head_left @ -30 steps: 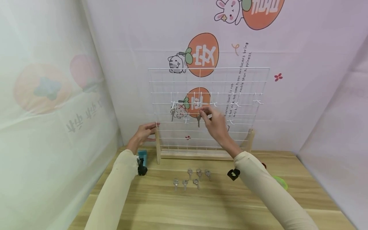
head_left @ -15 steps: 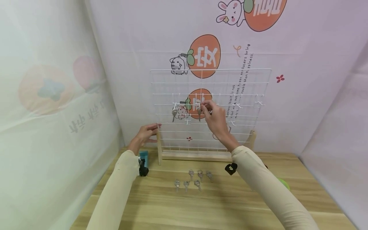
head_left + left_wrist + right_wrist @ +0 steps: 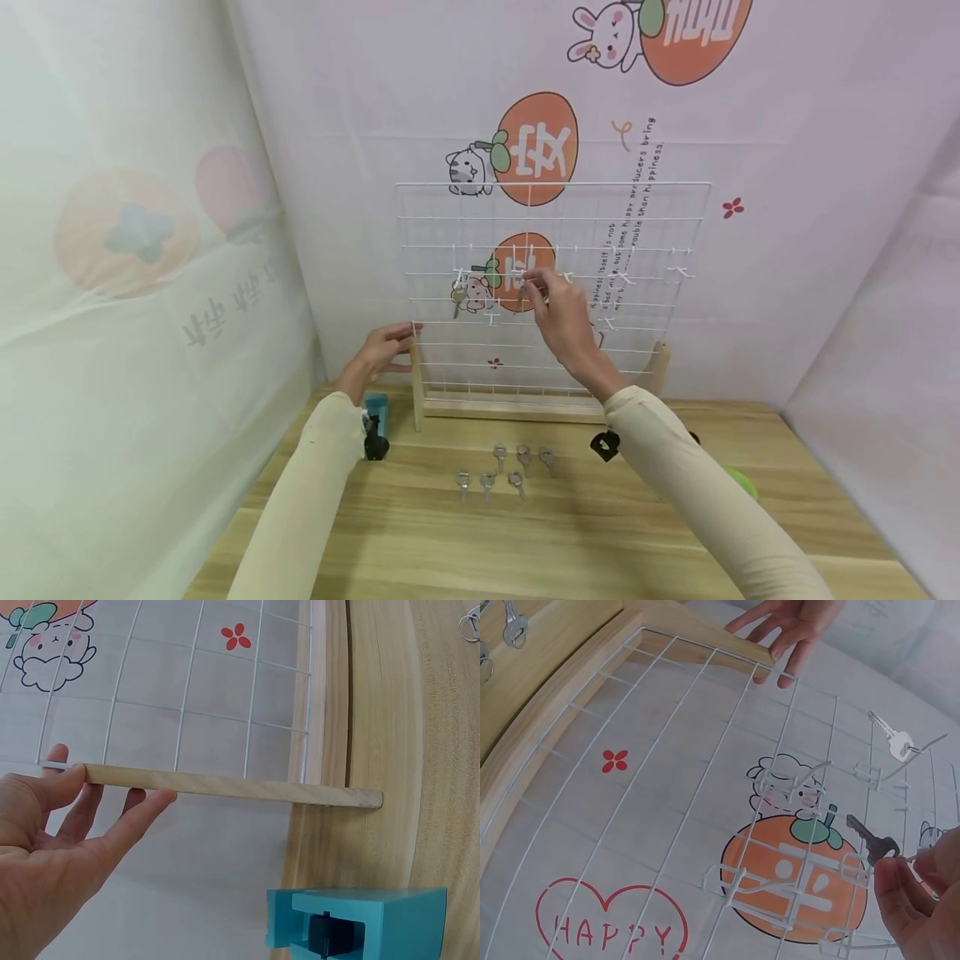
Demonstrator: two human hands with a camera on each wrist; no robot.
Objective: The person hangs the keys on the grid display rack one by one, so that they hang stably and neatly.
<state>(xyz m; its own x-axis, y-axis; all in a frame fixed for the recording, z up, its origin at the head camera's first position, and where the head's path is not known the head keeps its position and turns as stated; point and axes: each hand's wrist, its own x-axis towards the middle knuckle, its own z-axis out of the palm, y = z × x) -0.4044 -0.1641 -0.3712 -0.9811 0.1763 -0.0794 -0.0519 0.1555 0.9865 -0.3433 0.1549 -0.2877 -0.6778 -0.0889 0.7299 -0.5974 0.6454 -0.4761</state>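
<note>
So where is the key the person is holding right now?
The key is pinched in the right hand at a hook near the middle of the white wire grid, right of the key already hanging there.

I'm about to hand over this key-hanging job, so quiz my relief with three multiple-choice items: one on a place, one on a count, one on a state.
1. Where does the left hand rest?
A. on the rack's left wooden post
B. on the teal box
C. flat on the table

2. How many keys lie loose on the table?
A. three
B. six
C. nine

3. What is the right hand doing?
A. hanging idle
B. pressing the table
C. pinching a key at a hook on the white wire grid

Answers: 1 A, fingers lie along the post. 2 B, two rows of three. 3 C, fingertips hold the key's head.
</note>
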